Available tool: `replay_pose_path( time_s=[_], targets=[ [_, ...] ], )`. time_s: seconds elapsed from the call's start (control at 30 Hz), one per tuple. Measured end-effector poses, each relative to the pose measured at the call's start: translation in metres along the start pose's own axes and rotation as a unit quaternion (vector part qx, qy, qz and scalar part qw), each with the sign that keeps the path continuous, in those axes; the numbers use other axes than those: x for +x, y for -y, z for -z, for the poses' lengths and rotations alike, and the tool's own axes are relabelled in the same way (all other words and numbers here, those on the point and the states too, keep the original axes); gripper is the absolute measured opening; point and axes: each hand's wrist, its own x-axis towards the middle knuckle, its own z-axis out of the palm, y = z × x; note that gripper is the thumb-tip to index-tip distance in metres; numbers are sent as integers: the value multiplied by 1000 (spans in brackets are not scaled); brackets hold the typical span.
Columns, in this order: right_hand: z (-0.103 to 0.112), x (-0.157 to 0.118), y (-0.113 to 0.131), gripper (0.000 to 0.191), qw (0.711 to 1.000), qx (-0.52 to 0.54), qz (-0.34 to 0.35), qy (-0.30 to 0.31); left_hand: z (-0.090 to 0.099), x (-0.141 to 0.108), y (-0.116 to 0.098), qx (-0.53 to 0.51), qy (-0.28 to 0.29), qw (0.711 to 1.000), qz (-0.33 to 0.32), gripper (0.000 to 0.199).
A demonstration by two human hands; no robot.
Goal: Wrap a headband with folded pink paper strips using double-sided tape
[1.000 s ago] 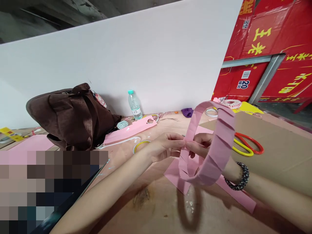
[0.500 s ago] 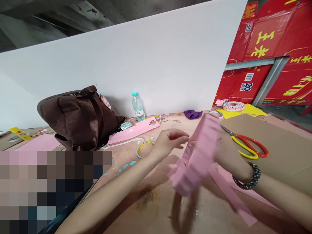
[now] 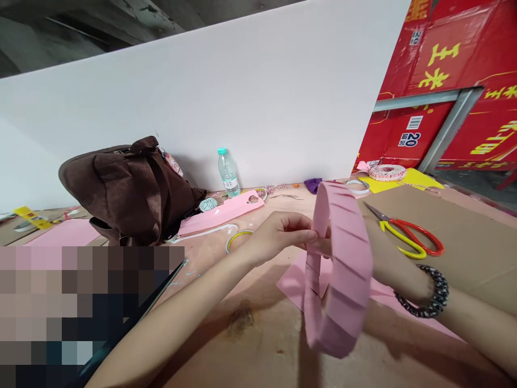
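A ring of pink foam strip [image 3: 343, 280], folded into slanted pleats, stands nearly upright in front of me. My left hand [image 3: 285, 236] pinches its upper inner edge between thumb and fingers. My right hand [image 3: 388, 272] is partly hidden behind the ring, with its fingers reaching in from the right to hold the band next to the left fingertips. A dark beaded bracelet [image 3: 424, 293] circles my right wrist. A flat pink foam sheet [image 3: 294, 280] lies on the wooden table [image 3: 258, 345] below the ring.
Red-and-yellow scissors [image 3: 412, 237] lie on a cardboard sheet [image 3: 456, 215] to the right. Further back are a yellow-rimmed tape roll [image 3: 238, 241], a cut pink strip [image 3: 220, 214], a water bottle [image 3: 228, 172] and a brown bag [image 3: 129, 188]. A pixelated patch covers the lower left.
The pink ring has turned from a blurred, tilted position to nearly upright. Both hands have come back together at its upper edge, and the view has shifted slightly.
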Motion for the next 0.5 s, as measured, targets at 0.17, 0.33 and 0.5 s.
replay_pose_path(
  time_s=[0.17, 0.33, 0.5],
  targets=[
    [10, 5, -3, 28, 995, 71, 4, 76, 0, -1, 4, -78, -7, 997, -15, 19],
    [8, 11, -19, 33, 973, 191, -7, 127, -6, -3, 5, -200, 6, 980, -22, 20],
    [-1, 14, -30, 25, 985, 145, 24, 91, -10, -3, 4, -195, -41, 979, -52, 24]
  ],
)
